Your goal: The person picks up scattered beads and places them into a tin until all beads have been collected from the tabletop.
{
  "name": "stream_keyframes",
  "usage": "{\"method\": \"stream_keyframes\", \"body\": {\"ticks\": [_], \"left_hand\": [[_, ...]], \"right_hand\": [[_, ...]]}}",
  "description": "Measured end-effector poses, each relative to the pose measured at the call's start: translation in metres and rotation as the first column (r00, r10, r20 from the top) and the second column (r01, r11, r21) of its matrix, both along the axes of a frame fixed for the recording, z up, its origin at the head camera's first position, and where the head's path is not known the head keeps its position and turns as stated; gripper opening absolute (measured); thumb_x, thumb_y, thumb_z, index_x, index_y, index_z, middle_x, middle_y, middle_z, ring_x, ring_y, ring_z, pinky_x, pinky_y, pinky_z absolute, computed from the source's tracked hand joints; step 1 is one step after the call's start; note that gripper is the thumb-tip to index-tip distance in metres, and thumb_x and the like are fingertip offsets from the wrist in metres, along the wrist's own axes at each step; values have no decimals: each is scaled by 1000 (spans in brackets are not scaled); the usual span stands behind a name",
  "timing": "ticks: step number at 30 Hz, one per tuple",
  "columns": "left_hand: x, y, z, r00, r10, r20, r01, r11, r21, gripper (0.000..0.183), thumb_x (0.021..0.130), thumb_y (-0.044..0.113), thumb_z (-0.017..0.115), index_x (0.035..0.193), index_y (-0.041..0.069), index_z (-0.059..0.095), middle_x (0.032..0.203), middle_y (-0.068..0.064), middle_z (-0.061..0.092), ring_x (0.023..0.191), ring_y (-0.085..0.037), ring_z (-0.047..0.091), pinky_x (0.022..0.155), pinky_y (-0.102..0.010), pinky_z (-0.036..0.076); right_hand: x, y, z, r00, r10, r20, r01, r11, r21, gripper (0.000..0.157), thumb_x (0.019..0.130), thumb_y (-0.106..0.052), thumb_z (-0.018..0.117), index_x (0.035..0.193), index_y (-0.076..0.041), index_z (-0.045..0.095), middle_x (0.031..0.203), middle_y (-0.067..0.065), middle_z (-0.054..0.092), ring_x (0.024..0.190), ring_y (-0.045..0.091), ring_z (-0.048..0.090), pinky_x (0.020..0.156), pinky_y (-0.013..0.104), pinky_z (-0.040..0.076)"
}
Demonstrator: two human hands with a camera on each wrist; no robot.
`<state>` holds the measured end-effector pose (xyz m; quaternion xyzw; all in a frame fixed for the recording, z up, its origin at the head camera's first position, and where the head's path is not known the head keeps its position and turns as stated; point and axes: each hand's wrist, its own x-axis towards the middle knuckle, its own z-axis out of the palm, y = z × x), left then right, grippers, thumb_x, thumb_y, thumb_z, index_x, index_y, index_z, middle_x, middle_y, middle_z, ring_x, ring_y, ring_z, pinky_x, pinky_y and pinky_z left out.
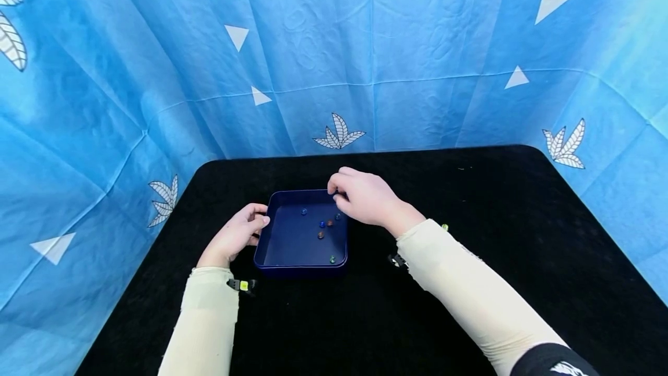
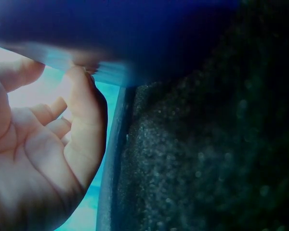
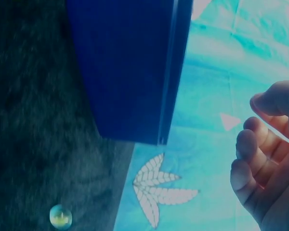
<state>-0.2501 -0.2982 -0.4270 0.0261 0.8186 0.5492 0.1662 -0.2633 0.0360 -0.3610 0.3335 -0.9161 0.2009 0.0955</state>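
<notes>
Left hand (image 1: 238, 235) touches a blue tray's (image 1: 284, 251) left side, thumb and fingers apart; right hand (image 1: 367, 199) hangs over its far right corner, fingers loosely bent, thumb separate. Six marbles (image 1: 322, 224) lie inside. Black table (image 1: 323, 324) beneath; blue curtain (image 1: 417, 45) behind.

The black, fuzzy-surfaced table (image 1: 522, 231) bears a dark blue tray (image 1: 284, 245) and, right of it, a glassy marble (image 3: 61, 217).

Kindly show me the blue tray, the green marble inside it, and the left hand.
Blue tray (image 1: 292, 243): head view, its bare floor.
Green marble (image 1: 333, 259): head view, its middle.
Left hand (image 1: 238, 235): head view, middle of the hand.
</notes>
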Motion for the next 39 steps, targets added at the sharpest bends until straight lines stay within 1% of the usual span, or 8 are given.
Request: {"method": "stream_keyframes", "body": {"ticks": [6,11,18,26,31,34,36,39], "left_hand": [[-2,-4,-7,1000,4,-14,-4,1000,4,43,105,20,53,143,2,41,119,-22,55,96,-32,59,76,-39,55],[-3,-5,-8,1000,4,-22,-3,1000,2,43,105,19,53,143,1,41,119,-23,55,97,-33,60,76,-40,55],[-3,-4,-9,1000,11,-21,-11,1000,-4,42,105,19,52,142,1,42,118,-22,55,95,-31,60,76,-40,55],[-3,-2,-9,1000,17,-23,-18,1000,-6,41,105,19,52,141,1,43,117,-21,55,94,-30,59,76,-39,55],[-3,0,-8,1000,12,-22,-12,1000,-6,42,106,19,52,142,1,42,116,-19,56,94,-28,60,76,-40,55],[-4,1,-9,1000,14,-14,-14,1000,-5,42,106,19,51,143,1,42,116,-18,56,94,-28,60,76,-39,55],[-4,0,-8,1000,16,-7,-17,1000,-5,42,106,18,50,143,0,41,118,-20,55,95,-29,60,76,-40,55],[-1,1,-2,1000,14,0,-14,1000,-7,44,106,15,49,144,-3,39,120,-24,53,96,-33,59,77,-40,54]], "right_hand": [[1,21,0,999,-50,4,50,998,-28,8,94,-17,66,100,-22,68,92,-7,54,75,9,52,68,31,47],[3,40,-2,996,-86,16,87,995,-54,7,94,-17,66,98,-21,68,89,-7,54,73,9,52,69,32,47],[8,71,-11,990,-138,25,139,988,-65,7,92,-20,65,98,-23,68,89,-10,56,75,9,55,73,34,48],[15,118,-18,969,-219,117,233,965,-121,5,93,-18,67,97,-21,68,89,-6,59,75,13,55,73,37,46],[18,139,-26,952,-250,177,271,957,-106,5,93,-19,68,97,-20,68,89,-5,61,77,15,56,75,38,47],[19,149,-33,942,-250,224,275,958,-85,8,94,-18,68,101,-16,70,92,-4,63,80,16,57,77,40,48],[19,155,-36,937,-244,251,267,961,-65,11,94,-18,68,104,-13,70,93,-3,64,81,16,58,78,41,48],[19,162,-39,929,-228,292,246,969,-27,16,93,-19,69,107,-11,70,95,-2,65,81,15,59,78,42,49]]}}
